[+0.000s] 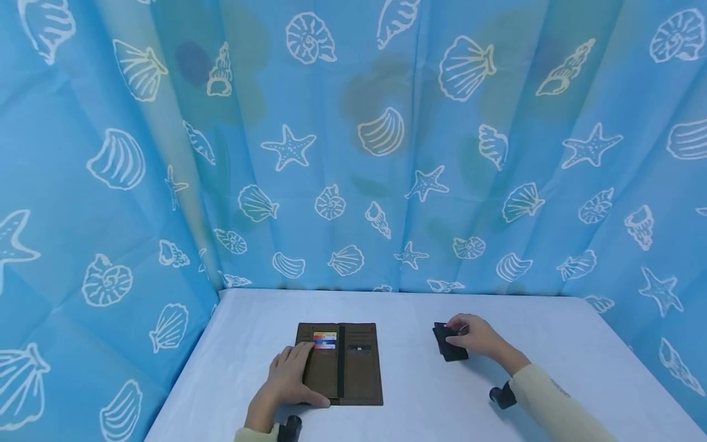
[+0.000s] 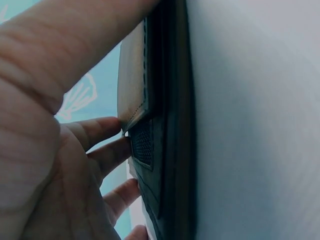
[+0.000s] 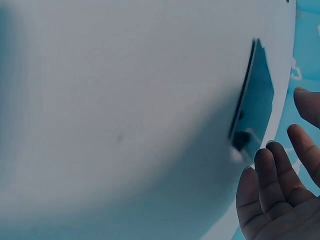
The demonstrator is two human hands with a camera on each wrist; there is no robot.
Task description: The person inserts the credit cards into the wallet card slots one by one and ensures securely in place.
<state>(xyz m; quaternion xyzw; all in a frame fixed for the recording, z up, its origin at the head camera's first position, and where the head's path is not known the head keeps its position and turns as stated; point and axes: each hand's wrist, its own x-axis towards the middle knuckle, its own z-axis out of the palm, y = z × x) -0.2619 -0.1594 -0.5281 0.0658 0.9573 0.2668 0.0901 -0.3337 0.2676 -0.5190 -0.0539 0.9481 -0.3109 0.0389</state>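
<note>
A brown wallet (image 1: 361, 380) lies spread flat on the table, a dark strap down its middle. Colourful cards (image 1: 324, 340) show in its left-side slots and a dark card (image 1: 359, 350) in a right-side slot. My left hand (image 1: 289, 374) rests along the wallet's left edge, thumb by the lower edge; in the left wrist view its fingertips (image 2: 112, 125) touch that edge. To the right, two dark flat cards (image 1: 452, 348) lie overlapping. Just over them is my right hand (image 1: 477, 334), its fingers loosely bent and apart from the glossy cards (image 3: 257, 95) in the right wrist view.
The white table (image 1: 409, 405) ends at the back against a blue curtain (image 1: 342, 184) printed with white shells and starfish. A dark wrist camera (image 1: 502, 396) sits by the right sleeve, another (image 1: 289, 428) by the left cuff.
</note>
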